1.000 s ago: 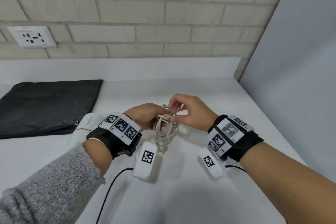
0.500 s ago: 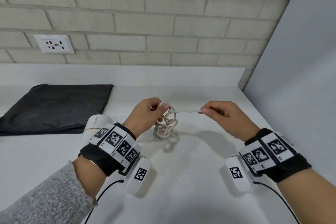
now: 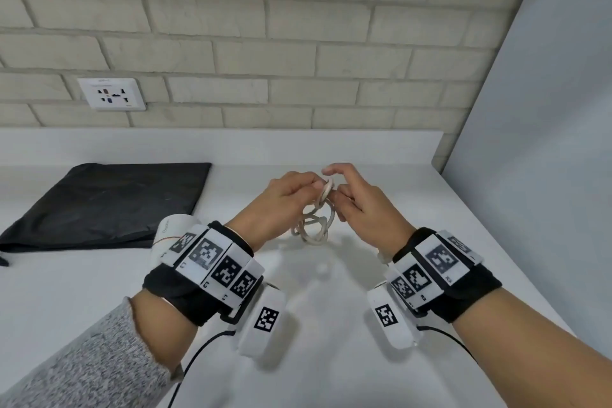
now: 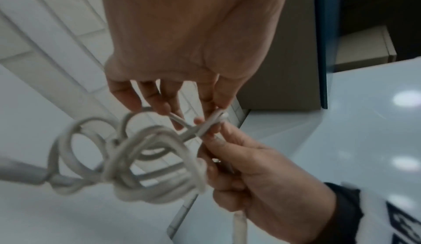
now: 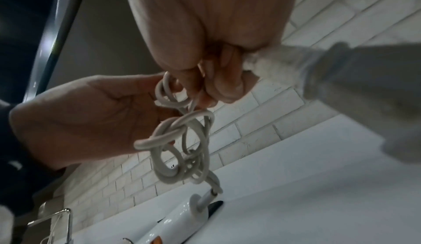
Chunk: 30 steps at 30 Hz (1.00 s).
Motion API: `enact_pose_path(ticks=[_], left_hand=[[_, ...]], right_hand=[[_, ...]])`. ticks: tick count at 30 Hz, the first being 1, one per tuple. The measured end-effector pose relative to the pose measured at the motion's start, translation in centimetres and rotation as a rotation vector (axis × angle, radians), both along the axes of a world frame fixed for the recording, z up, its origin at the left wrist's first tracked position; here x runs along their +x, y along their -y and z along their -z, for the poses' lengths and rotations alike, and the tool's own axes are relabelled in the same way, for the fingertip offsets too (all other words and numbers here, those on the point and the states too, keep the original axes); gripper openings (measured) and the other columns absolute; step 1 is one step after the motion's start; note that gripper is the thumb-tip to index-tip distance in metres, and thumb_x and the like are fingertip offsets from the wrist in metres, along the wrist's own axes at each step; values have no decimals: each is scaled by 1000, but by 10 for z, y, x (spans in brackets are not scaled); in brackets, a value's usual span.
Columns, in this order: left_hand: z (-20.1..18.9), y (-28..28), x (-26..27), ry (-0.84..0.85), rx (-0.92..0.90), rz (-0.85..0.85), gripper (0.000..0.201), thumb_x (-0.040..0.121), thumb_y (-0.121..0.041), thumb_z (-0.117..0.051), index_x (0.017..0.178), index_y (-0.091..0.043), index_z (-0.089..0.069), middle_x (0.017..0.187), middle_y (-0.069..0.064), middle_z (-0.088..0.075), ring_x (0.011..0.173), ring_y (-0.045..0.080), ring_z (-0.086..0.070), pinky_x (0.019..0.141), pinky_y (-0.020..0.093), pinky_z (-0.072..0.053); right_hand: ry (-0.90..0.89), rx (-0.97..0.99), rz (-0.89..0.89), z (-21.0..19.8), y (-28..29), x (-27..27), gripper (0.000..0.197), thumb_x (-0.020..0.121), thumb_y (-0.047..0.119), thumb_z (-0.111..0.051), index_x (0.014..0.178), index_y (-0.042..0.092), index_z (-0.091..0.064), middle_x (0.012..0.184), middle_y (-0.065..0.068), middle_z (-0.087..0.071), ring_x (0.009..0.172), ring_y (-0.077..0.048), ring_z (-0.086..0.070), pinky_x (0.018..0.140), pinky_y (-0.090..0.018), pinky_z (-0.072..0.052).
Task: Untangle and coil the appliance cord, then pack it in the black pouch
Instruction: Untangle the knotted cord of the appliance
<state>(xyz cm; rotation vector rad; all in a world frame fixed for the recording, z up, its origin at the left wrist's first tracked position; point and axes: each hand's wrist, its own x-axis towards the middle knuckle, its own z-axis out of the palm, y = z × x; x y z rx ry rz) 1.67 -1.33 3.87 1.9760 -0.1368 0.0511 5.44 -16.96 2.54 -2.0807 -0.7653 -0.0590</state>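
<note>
A whitish appliance cord (image 3: pixel 314 223) hangs in a tangled bunch of loops above the white counter (image 3: pixel 331 358). My left hand (image 3: pixel 318 185) pinches the top loop between thumb and fingers. My right hand (image 3: pixel 335 190) is close against it and grips a strand of the same cord, index finger raised. In the left wrist view the cord (image 4: pixel 136 158) loops below both hands. In the right wrist view the cord (image 5: pixel 182 149) runs down into the white appliance (image 5: pixel 180 219), which lies on the counter. The black pouch (image 3: pixel 106 202) lies flat at the back left.
The white appliance (image 3: pixel 167 237) lies partly hidden behind my left wrist, just right of the pouch. A wall socket (image 3: pixel 112 93) sits in the brick wall. A grey panel (image 3: pixel 546 175) closes off the counter's right side.
Half a second ago my right hand held a strand pulled out straight to the right. It has come back to the bunch beside my left hand.
</note>
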Motion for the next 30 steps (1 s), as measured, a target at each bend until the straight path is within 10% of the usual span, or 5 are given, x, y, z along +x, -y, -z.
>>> enact_pose_path(ticks=[2,6,10,18,30], left_hand=[[-2,-5,-3,14,0,82,21,95,-16,-41,99,-10,-61,97,7,-63,88,9,-56,80,14,-41],[6,-13,-2,77,142,118,12,90,-8,-51,99,-10,-58,82,20,-62,69,17,-50,68,29,-42],[7,-28,3,76,250,1,18,91,-9,-49,81,-13,-63,68,-1,-58,47,2,-48,59,17,-45],[12,-38,1,-283,-552,-80,33,95,-17,-35,63,-16,-43,59,-3,-63,64,14,-53,62,25,-36],[4,-27,6,-405,-1341,-86,57,99,-17,-28,43,-9,-39,81,24,-71,66,25,-72,50,28,-58]], right_hand=[[-7,14,-47,-2,1,2,16,93,10,-44,103,16,-55,60,2,-51,56,-9,-46,62,-26,-41],[-78,-4,-86,-1,3,4,13,93,13,-47,89,13,-59,66,-1,-57,54,-3,-50,55,-24,-44],[-197,29,-75,1,10,6,17,94,12,-42,83,8,-54,70,-1,-58,63,-14,-58,65,-33,-54],[-231,15,4,13,16,7,20,95,18,-41,82,6,-50,85,-29,-61,80,-49,-58,73,-56,-49],[-339,449,-98,12,17,-10,13,90,6,-47,79,1,-52,68,-5,-61,60,-8,-61,61,-17,-48]])
